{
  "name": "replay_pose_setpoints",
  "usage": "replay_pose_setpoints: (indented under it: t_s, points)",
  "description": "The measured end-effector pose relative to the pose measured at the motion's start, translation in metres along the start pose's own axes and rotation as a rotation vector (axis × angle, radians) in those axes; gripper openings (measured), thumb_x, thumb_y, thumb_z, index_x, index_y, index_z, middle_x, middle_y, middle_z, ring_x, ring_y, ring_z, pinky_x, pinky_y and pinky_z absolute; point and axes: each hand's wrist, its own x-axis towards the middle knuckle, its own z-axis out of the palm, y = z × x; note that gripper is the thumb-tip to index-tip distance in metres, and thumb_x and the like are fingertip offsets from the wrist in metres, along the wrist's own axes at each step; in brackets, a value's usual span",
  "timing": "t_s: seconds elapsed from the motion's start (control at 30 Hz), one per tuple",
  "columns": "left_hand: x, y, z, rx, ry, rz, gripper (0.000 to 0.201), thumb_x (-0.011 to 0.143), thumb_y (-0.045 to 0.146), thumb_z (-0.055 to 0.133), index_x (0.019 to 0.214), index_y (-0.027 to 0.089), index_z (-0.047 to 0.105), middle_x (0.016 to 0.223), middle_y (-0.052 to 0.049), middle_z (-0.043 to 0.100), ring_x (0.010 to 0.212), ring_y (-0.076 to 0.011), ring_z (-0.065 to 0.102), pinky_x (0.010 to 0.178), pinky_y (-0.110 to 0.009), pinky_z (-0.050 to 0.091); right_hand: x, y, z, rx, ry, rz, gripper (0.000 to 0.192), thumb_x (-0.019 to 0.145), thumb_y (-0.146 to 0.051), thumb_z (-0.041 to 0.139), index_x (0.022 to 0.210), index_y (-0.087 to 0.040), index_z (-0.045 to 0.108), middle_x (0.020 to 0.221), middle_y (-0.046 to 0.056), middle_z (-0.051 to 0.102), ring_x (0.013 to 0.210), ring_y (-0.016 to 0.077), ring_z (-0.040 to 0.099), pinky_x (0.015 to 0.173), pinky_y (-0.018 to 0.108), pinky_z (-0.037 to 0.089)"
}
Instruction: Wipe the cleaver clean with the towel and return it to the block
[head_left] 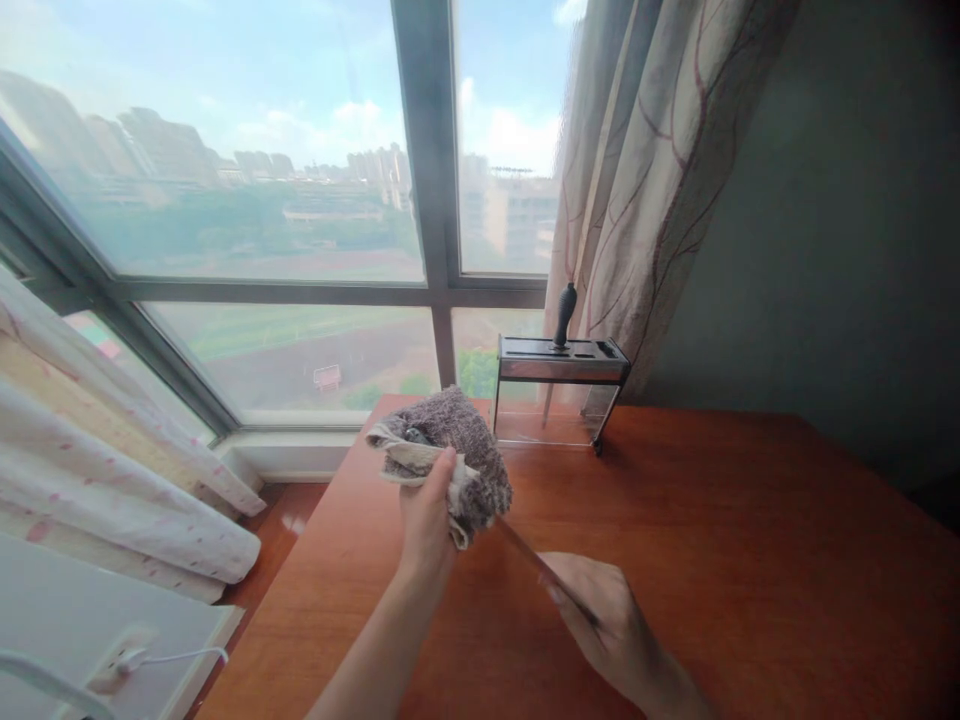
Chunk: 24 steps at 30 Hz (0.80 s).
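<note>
Fuzzy cloth, bunched and pinched in left hand around far part of thin stick; near part pinched in right hand, likely for steadiness.

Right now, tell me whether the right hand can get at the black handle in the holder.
Probably not without letting go first: the right hand is closed on a thin strip that meets the cloth in the left hand. The black handle stands up uncovered from the holder.

Open passage above table, right of right hand; forward, rack near far edge obstructs, black handle jutting up, curtain close behind.
</note>
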Motion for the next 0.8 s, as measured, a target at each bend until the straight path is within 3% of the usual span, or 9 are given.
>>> replay_pose_setpoints:
  t_s: [0.27,0.5,0.63,0.8]
  points:
    - [0.004,-0.001,-0.003,0.001,-0.043,-0.023,0.039,0.065,0.027,0.08,0.1,0.019,0.063,0.086,-0.001,0.07,0.073,-0.0159,0.068,0.067,-0.026,0.055,0.004,-0.007,0.002,0.049,0.008,0.067,0.023,0.095,-0.018,0.043,0.102,-0.02,0.064,0.084,0.005,0.07,0.081,0.0197,0.069,0.073,0.029,0.052]
    - [0.022,0.019,-0.009,-0.034,-0.003,0.066,0.03,0.063,0.021,0.08,0.089,0.017,0.066,0.082,0.0,0.072,0.068,-0.0148,0.067,0.062,-0.024,0.056,0.001,-0.009,-0.002,0.025,-0.033,0.056,0.031,0.093,-0.019,0.046,0.121,-0.02,0.062,0.086,0.007,0.072,0.077,0.0212,0.069,0.072,0.031,0.051]
    - [0.027,0.028,-0.012,-0.038,0.013,0.09,0.028,0.063,0.023,0.08,0.085,0.016,0.065,0.073,0.001,0.07,0.055,-0.0126,0.063,0.052,-0.023,0.054,0.001,-0.012,-0.004,0.039,-0.039,0.061,0.024,0.094,-0.02,0.043,0.101,-0.021,0.066,0.072,0.005,0.066,0.068,0.02,0.064,0.067,0.03,0.047]
    - [0.03,0.027,-0.012,-0.076,0.037,0.066,0.027,0.064,0.024,0.078,0.085,0.015,0.064,0.07,0.002,0.069,0.054,-0.0113,0.063,0.056,-0.023,0.054,-0.001,-0.013,-0.003,0.01,0.043,0.103,0.027,0.095,-0.025,0.043,0.076,-0.021,0.062,0.062,0.002,0.059,0.059,0.0171,0.059,0.06,0.027,0.043]
